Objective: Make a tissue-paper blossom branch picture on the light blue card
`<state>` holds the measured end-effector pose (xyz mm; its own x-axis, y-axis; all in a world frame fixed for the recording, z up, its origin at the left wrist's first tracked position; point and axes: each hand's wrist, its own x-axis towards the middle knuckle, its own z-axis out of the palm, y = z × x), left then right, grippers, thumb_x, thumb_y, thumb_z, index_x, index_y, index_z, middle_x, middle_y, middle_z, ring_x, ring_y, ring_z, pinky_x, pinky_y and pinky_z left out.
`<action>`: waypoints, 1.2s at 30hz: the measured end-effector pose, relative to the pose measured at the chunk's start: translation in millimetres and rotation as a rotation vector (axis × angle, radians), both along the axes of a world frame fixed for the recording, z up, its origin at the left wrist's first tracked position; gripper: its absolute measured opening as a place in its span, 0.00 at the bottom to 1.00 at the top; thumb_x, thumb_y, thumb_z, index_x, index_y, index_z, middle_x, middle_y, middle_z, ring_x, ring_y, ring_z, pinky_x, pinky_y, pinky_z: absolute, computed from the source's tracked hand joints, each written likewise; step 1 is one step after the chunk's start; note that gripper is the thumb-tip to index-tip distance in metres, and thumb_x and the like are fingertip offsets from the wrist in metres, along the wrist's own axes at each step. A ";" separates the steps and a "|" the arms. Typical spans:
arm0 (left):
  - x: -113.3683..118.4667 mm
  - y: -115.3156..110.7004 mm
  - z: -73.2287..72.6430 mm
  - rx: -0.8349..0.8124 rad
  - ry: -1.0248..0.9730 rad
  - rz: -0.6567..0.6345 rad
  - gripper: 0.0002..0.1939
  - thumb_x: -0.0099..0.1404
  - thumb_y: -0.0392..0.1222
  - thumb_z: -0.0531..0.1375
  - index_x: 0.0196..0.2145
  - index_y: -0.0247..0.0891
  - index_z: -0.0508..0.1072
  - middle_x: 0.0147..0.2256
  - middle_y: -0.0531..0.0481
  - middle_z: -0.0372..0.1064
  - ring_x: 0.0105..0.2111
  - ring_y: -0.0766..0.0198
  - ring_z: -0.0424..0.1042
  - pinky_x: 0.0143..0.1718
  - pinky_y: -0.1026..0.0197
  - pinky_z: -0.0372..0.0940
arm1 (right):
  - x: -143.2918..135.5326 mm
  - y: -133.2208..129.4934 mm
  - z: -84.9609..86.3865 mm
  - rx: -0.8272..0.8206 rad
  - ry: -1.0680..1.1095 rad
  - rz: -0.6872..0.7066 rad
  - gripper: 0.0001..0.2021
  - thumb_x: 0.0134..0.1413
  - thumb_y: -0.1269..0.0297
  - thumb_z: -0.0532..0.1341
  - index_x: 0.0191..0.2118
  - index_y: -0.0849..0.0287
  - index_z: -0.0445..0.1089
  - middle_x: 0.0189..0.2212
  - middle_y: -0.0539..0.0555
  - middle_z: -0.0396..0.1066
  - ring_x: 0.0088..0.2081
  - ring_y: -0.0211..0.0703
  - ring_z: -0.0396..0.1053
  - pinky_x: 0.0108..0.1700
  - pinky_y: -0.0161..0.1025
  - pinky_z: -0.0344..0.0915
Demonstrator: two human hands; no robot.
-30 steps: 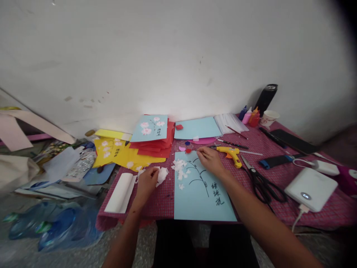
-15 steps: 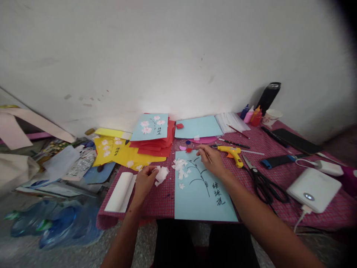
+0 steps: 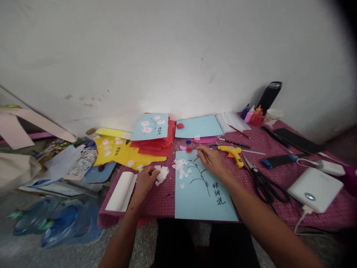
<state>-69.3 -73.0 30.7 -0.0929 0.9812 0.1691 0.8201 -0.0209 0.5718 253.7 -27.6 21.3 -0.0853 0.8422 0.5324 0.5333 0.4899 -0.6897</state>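
My left hand (image 3: pixel 146 181) is at the small pile of torn white tissue paper (image 3: pixel 163 175), thumb and fingers closed on the edge of a piece. My right hand (image 3: pixel 212 160) grips a thin light-coloured stick (image 3: pixel 206 155), perhaps a brush; its tip is hard to make out. Below the right hand lies a light blue sheet (image 3: pixel 195 206) with a black-drawn branch and brush-written characters. Crumpled white paper bits (image 3: pixel 180 166) cluster on its left side. Just beyond the sheet's top edge sit dabs of red (image 3: pixel 189 150), pink and dark blue paint.
A white paper roll (image 3: pixel 119 191) lies left. Behind, a finished blue picture (image 3: pixel 150 126) tops red sheets. To the right are a yellow glue gun (image 3: pixel 230 149), black scissors (image 3: pixel 264 184), a white power bank (image 3: pixel 315 190), paint bottles (image 3: pixel 256 116), a paper cup (image 3: pixel 272 116) and a black flask (image 3: pixel 269 97).
My left fingers have moved slightly right, onto the white tissue pieces. My right hand stays almost in place with the stick. The whole view has shifted very slightly.
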 end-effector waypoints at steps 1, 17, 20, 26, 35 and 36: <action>-1.4 -0.1 0.6 0.002 0.003 -0.012 0.11 0.60 0.49 0.57 0.29 0.39 0.73 0.30 0.52 0.74 0.31 0.61 0.71 0.35 0.61 0.60 | 0.0 0.1 -0.3 -0.001 -0.004 0.001 0.10 0.61 0.64 0.54 0.44 0.53 0.70 0.30 0.51 0.76 0.31 0.44 0.74 0.34 0.38 0.66; -21.1 1.3 -0.2 -0.008 -0.005 -0.042 0.17 0.65 0.50 0.51 0.35 0.39 0.76 0.36 0.47 0.77 0.36 0.57 0.73 0.39 0.60 0.62 | 0.0 0.5 -1.4 -0.013 -0.031 0.010 0.10 0.61 0.64 0.53 0.43 0.54 0.70 0.29 0.51 0.75 0.30 0.44 0.73 0.33 0.38 0.66; -21.4 1.7 1.8 -0.021 -0.017 -0.024 0.16 0.64 0.49 0.52 0.35 0.39 0.77 0.36 0.48 0.77 0.37 0.57 0.73 0.38 0.60 0.62 | 0.0 0.1 -1.3 -0.018 -0.032 0.005 0.10 0.61 0.64 0.53 0.44 0.54 0.70 0.29 0.51 0.75 0.30 0.44 0.73 0.33 0.37 0.66; -22.1 1.7 6.6 -0.010 -0.015 -0.016 0.15 0.63 0.49 0.54 0.34 0.38 0.76 0.34 0.48 0.77 0.35 0.57 0.73 0.36 0.60 0.62 | -0.5 0.4 -2.0 -0.004 -0.027 0.010 0.10 0.61 0.65 0.53 0.44 0.55 0.70 0.29 0.51 0.75 0.29 0.43 0.72 0.33 0.37 0.65; -26.7 3.8 6.8 0.018 0.124 0.000 0.14 0.63 0.49 0.55 0.31 0.39 0.75 0.32 0.48 0.76 0.33 0.58 0.73 0.34 0.61 0.59 | -1.2 -0.9 1.4 0.001 -0.016 0.019 0.10 0.61 0.64 0.53 0.43 0.53 0.71 0.29 0.51 0.75 0.28 0.44 0.72 0.33 0.38 0.65; -27.8 4.3 7.0 0.024 0.147 0.006 0.14 0.63 0.49 0.54 0.31 0.40 0.75 0.32 0.47 0.76 0.33 0.58 0.73 0.34 0.60 0.59 | -1.2 -1.1 1.7 0.002 -0.013 0.018 0.10 0.61 0.64 0.53 0.43 0.53 0.71 0.29 0.51 0.75 0.28 0.43 0.72 0.33 0.38 0.65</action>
<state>-97.0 -68.7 37.6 -0.0711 0.9762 0.2049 0.8949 -0.0282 0.4453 252.6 -28.7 23.0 -0.1069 0.8392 0.5332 0.5332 0.5011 -0.6816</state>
